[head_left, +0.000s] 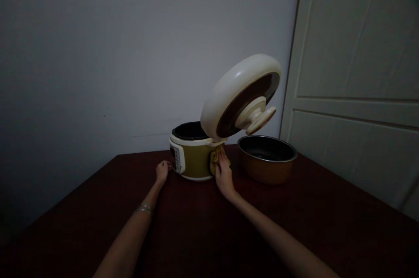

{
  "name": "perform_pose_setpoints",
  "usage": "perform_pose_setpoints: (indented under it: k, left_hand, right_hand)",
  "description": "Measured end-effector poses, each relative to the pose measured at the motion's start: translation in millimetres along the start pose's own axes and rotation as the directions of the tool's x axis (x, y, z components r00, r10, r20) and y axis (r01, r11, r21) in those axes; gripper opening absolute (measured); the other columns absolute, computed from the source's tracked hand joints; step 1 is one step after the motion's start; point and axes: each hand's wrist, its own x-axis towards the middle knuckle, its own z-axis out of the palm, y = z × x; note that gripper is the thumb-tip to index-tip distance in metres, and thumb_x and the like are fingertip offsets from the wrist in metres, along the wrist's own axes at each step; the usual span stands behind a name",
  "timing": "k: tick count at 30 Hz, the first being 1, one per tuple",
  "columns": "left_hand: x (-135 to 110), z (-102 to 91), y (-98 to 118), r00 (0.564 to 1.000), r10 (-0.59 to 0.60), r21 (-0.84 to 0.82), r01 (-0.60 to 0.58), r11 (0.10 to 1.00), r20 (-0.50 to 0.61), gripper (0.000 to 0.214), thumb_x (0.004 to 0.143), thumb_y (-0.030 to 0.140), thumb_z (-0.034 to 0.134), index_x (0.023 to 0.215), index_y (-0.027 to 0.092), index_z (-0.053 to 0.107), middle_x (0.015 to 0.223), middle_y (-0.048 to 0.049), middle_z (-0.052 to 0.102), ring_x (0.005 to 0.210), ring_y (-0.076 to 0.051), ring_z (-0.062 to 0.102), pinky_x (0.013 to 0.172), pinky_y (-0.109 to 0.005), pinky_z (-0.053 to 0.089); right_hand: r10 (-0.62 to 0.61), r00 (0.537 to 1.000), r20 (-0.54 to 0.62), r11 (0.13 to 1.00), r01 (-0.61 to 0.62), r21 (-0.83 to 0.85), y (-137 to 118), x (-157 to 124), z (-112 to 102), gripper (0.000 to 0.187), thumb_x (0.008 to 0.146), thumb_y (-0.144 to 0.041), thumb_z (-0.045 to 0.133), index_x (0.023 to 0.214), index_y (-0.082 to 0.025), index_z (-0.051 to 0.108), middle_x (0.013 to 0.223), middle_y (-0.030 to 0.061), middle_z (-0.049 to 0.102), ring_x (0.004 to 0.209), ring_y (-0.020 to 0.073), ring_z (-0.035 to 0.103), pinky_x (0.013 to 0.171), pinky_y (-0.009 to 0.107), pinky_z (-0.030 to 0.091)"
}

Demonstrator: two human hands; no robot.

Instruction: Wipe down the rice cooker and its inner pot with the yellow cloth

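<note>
An electric cooker (196, 158) with a gold body and white rims stands on the table, its control panel (177, 158) facing left. Its thick white lid (225, 90) is raised and tilts to the right, the knob pointing down and right. My right hand (224, 172) presses a folded yellow cloth (214, 158) against the cooker's right side, below the lid hinge. At the panel side is my left hand (163, 169), its fingers curled closed beside the cooker's lower edge. Whether those fingertips touch the cooker, I cannot tell.
A round inner pot (266, 171), brownish orange outside and dark inside, sits right of the cooker, close to my right hand. Behind the dark red table (196, 225) rises a pale wall (131, 51). A panelled door (356, 73) stands at the right.
</note>
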Motion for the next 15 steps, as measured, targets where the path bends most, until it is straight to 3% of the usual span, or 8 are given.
perform_pose_setpoints:
  k: [2, 4, 7, 10, 12, 15]
  left_hand:
    - [-0.9, -0.1, 0.4, 1.0, -0.004, -0.026, 0.004, 1.0, 0.005, 0.023, 0.071, 0.026, 0.039, 0.058, 0.019, 0.056, 0.052, -0.0029, 0.06, 0.05, -0.017, 0.059, 0.054, -0.027, 0.047]
    - [-1.0, -0.3, -0.4, 1.0, -0.01, -0.056, 0.01, 0.998, 0.006, 0.024, 0.071, 0.026, 0.037, 0.06, 0.018, 0.057, 0.053, -0.0031, 0.06, 0.05, -0.017, 0.059, 0.055, -0.028, 0.048]
    - [-0.5, -1.2, -2.4, 1.0, -0.018, -0.095, 0.017, 0.995, -0.012, 0.025, 0.072, 0.027, 0.036, 0.062, 0.017, 0.057, 0.054, -0.0038, 0.061, 0.049, -0.016, 0.06, 0.056, -0.029, 0.05]
    - [0.1, -2.1, -3.4, 0.999, -0.03, -0.12, 0.026, 0.992, -0.033, 0.024, 0.072, 0.029, 0.037, 0.062, 0.017, 0.056, 0.054, -0.0041, 0.061, 0.048, -0.015, 0.059, 0.056, -0.029, 0.051]
    - [0.0, -2.0, -3.2, 0.998, -0.037, -0.129, 0.031, 0.991, -0.043, 0.024, 0.072, 0.029, 0.037, 0.062, 0.016, 0.055, 0.053, -0.0039, 0.06, 0.048, -0.015, 0.059, 0.055, -0.029, 0.051]
    - [-2.0, -1.4, -1.8, 0.997, -0.038, -0.124, 0.03, 0.992, -0.066, 0.025, 0.072, 0.028, 0.035, 0.063, 0.016, 0.055, 0.053, -0.004, 0.06, 0.047, -0.015, 0.059, 0.054, -0.029, 0.051]
  right_hand:
    - [-0.157, 0.987, 0.035, 0.988, 0.157, -0.008, -1.8, -10.8, -4.5, 0.059, 0.089, -0.01, 0.033, 0.147, -0.016, 0.022, 0.148, 0.0158, 0.029, 0.138, 0.0255, 0.024, 0.108, 0.053, 0.031]
    - [-0.304, 0.944, 0.131, 0.95, 0.311, -0.03, -1.4, -16.4, -11.4, 0.062, 0.089, -0.005, 0.032, 0.148, -0.02, 0.018, 0.149, 0.0135, 0.028, 0.14, 0.0242, 0.02, 0.108, 0.052, 0.032]
    - [-0.504, 0.801, 0.322, 0.839, 0.543, -0.037, -4.4, -9.4, -21.9, 0.058, 0.092, -0.005, 0.03, 0.147, -0.019, 0.019, 0.147, 0.0133, 0.033, 0.139, 0.0229, 0.021, 0.107, 0.047, 0.036]
    - [-0.605, 0.676, 0.421, 0.739, 0.673, -0.018, -16.8, 13.4, -25.3, 0.051, 0.095, -0.01, 0.031, 0.145, -0.017, 0.026, 0.144, 0.0129, 0.039, 0.137, 0.0218, 0.028, 0.107, 0.045, 0.038]
    - [-0.626, 0.654, 0.425, 0.714, 0.699, -0.023, -29.1, 30.6, -22.2, 0.048, 0.095, -0.011, 0.031, 0.143, -0.015, 0.031, 0.143, 0.0127, 0.04, 0.137, 0.0216, 0.028, 0.107, 0.045, 0.038]
    - [-0.63, 0.672, 0.388, 0.713, 0.699, -0.053, -46.9, 46.3, -11.5, 0.046, 0.095, -0.01, 0.031, 0.14, -0.012, 0.037, 0.143, 0.0138, 0.041, 0.138, 0.0224, 0.025, 0.109, 0.044, 0.035]
